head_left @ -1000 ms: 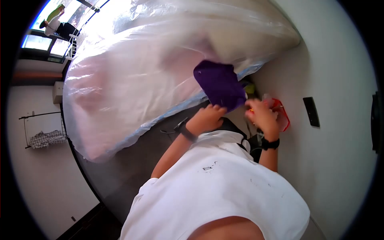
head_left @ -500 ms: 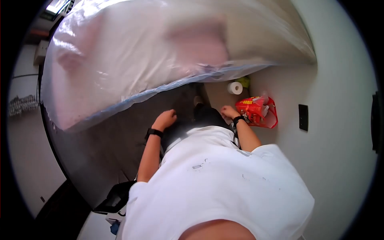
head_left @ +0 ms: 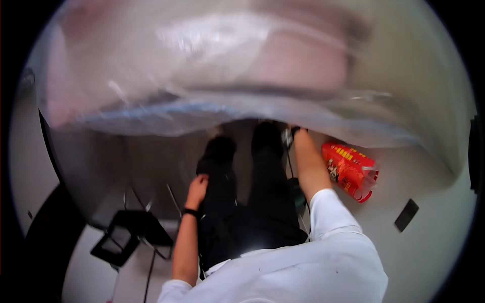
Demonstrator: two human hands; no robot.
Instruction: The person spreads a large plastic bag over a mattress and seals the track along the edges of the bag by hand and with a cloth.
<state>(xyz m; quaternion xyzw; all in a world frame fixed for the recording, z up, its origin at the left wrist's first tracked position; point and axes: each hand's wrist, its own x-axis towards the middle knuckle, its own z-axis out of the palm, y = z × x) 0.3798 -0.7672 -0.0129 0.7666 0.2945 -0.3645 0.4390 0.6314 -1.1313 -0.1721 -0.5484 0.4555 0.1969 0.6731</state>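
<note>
My left hand (head_left: 198,188), with a dark band at the wrist, hangs beside the left thigh of my black trousers (head_left: 222,202). Its fingers are loosely bent and blurred, and nothing shows in them. My right arm reaches forward along my right leg to the lower edge of a clear plastic cover (head_left: 212,113). Only a sliver of my right hand (head_left: 290,126) shows past its dark wristband, and the fingers are hidden. Through the blurred plastic appear pale and pinkish shapes. A red printed plastic bag (head_left: 351,169) lies to the right of my right forearm.
The plastic-covered bulk spans the view ahead of me. A dark switch plate (head_left: 406,215) is on the pale wall at right. At lower left stands a black frame-like object (head_left: 132,236) with thin rods and a cable (head_left: 150,275) near it.
My view has tipped down and come nearer the plastic cover, showing more of my legs. My right arm has stretched forward to the cover's edge. The white paper roll is out of sight.
</note>
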